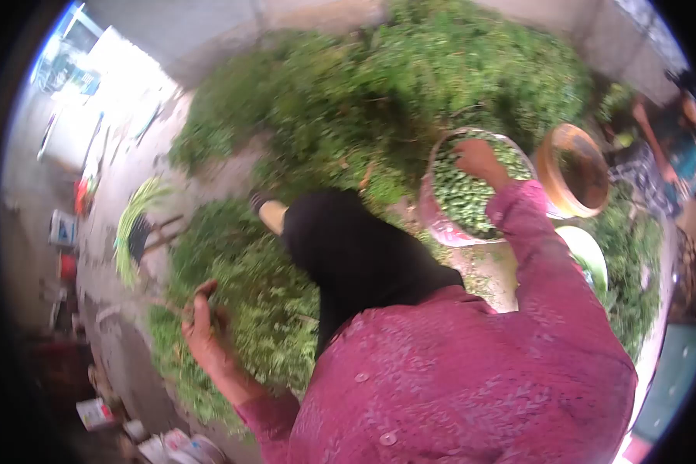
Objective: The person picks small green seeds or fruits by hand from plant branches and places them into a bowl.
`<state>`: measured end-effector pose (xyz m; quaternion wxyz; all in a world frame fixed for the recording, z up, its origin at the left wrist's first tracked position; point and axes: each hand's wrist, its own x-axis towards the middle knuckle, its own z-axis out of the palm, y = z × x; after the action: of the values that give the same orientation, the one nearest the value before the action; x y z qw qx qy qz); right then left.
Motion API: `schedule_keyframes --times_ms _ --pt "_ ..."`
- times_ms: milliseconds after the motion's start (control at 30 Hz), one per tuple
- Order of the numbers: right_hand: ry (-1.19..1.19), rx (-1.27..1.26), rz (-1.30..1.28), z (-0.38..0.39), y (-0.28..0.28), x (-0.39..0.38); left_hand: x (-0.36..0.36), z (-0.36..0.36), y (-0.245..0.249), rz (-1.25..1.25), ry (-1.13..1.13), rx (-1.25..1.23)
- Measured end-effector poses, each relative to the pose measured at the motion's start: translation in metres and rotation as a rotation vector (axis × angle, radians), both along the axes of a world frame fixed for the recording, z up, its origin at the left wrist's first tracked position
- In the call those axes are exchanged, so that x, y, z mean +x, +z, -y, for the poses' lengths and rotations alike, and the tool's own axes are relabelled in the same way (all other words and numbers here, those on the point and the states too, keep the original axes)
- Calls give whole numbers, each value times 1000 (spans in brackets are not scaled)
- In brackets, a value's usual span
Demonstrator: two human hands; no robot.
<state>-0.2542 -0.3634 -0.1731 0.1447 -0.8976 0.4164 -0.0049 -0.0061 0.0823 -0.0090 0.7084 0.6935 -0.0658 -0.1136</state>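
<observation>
My right hand (479,160) is over the pink-and-white bucket (435,220), its fingers curled down at the small green pods (464,197) that nearly fill it. Low on the left, my left hand (207,332) is raised above a heap of leafy green plants (263,309), with the thumb up and the other fingers bent in. A thin pale stalk (135,304) runs along the ground towards that hand. What lies inside the curled fingers is hidden.
A large heap of leafy plants (410,69) lies along the wall. Right of the bucket stand an orange tub (557,174) and a pale green basin (588,251). Another person (680,147) sits at far right. Long green stalks (127,232) lie on a low stool (158,236).
</observation>
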Motion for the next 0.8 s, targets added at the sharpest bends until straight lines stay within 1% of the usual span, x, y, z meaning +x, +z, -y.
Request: schedule_keyframes --times_ms 33,67,100,133,167,200,233,300,367,400,433,500,567,633,700,767,800 --pt "-66 55 103 -5 7 -1 0 1 1 27 42 58" --pt "-23 0 62 -3 12 7 3 -1 -2 32 -50 18" --pt "8 -64 105 -11 29 18 2 2 8 26 -60 170" --pt "56 -18 211 -15 41 29 -1 5 9 -14 -63 -10" --pt "92 25 313 -21 55 42 -2 7 14 -79 -44 -2" --pt "140 206 509 -37 72 58 -5 12 13 -49 -36 -114" --pt "173 388 695 -56 91 72 -5 11 14 -34 -3 -105" --pt "330 509 853 -110 139 105 -6 13 14 -89 -50 -160" --pt "478 633 718 -161 187 128 -8 14 15 -98 -42 -197" --pt "658 633 825 -181 187 141 -8 15 16 -109 -43 -234" --pt "718 859 817 -204 195 151 -8 16 15 -106 -38 -234" --pt "865 877 853 -236 186 175 -5 14 10 -115 21 -238" --pt "885 896 839 -261 184 193 -4 10 10 -130 -5 -232" --pt "901 911 822 -274 180 205 -7 10 11 -107 64 -195" --pt "1065 657 739 -279 175 215 -8 13 15 -89 95 -194" --pt "1067 666 766 -283 168 221 -4 9 13 -100 11 -188" --pt "1017 814 744 -285 167 222 -1 7 11 -104 11 -189"
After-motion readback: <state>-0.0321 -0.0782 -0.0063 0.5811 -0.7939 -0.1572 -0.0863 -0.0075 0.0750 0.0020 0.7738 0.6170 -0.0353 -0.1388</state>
